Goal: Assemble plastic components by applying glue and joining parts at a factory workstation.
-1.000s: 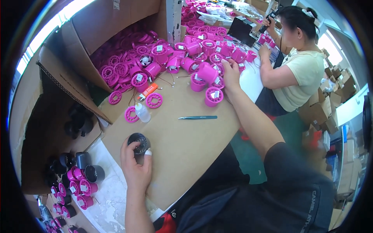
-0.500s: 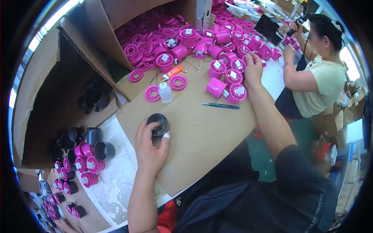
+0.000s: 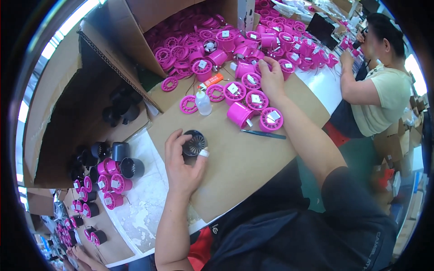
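Note:
My left hand [image 3: 183,169] is curled round a black cup-shaped housing [image 3: 195,142] with a ribbed bottom; the thumb carries a white wrap. The housing stands on the brown cardboard table top. My right hand [image 3: 272,80] reaches to the far side of a cluster of pink cup-shaped housings [image 3: 257,100], its bent fingers on a rear one, partly hidden. White square pieces sit on the housings' ends. Dark tweezers [image 3: 263,134] lie in front of the cluster. Left of it are a clear squeeze bottle [image 3: 204,105] and two pink rings [image 3: 188,104].
A cardboard box [image 3: 124,36] with pink rings stands at the back, beside many pink housings. At left, a cardboard bin [image 3: 58,117] holds black parts; black and pink pieces stand before it. A co-worker [image 3: 382,90] sits at right; another person's hand [image 3: 81,255] shows lower left.
My right hand has moved left and nearer, and the pink cluster has shifted the same way; the tweezers also came nearer. My left index finger has drawn back from inside the black housing.

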{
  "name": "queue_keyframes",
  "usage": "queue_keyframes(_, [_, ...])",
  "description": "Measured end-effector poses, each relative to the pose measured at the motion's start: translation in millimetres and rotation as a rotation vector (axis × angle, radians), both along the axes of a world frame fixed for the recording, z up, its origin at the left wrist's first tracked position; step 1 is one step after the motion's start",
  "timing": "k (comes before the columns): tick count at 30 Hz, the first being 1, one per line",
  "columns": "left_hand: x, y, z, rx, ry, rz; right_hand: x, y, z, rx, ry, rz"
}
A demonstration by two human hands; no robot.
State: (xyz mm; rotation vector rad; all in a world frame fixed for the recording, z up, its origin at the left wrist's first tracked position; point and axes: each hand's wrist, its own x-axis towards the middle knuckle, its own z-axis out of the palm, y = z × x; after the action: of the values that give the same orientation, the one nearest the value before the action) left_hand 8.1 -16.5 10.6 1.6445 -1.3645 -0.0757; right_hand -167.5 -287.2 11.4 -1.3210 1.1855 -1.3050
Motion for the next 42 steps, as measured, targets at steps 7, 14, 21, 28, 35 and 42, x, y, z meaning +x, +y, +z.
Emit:
queue_keyframes(7, [15.7, -30.8, 34.9, 0.127, 0.037, 0.119, 2.6, -6.5, -14.2, -0.027, 0.038, 0.075])
queue_keyframes(14, [12.1, -90.8, 60.4, 0.430, -0.074, 0.077, -10.4, -16.1, -20.7, -0.101, 0.062, 0.069])
queue_keyframes(21, [31.2, -85.4, 40.5, 0.291, 0.031, 0.077, -19.0, -8.6, -24.7, -0.252, 0.291, 0.125])
queue_keyframes(28, [58.3, -50.6, 52.7, 0.252, 0.024, 0.174, -37.1, 8.1, -10.1, -0.226, 0.259, 0.203])
queue_keyframes(35, [84.0, -41.0, 33.3, 0.368, -0.004, 0.270, -40.1, 0.5, -18.3, -0.351, 0.268, 0.114])
queue_keyframes(42, [90.9, -33.3, 26.3, 0.292, 0.027, 0.253, -85.0, 16.0, -2.7, -0.531, 0.025, 0.081])
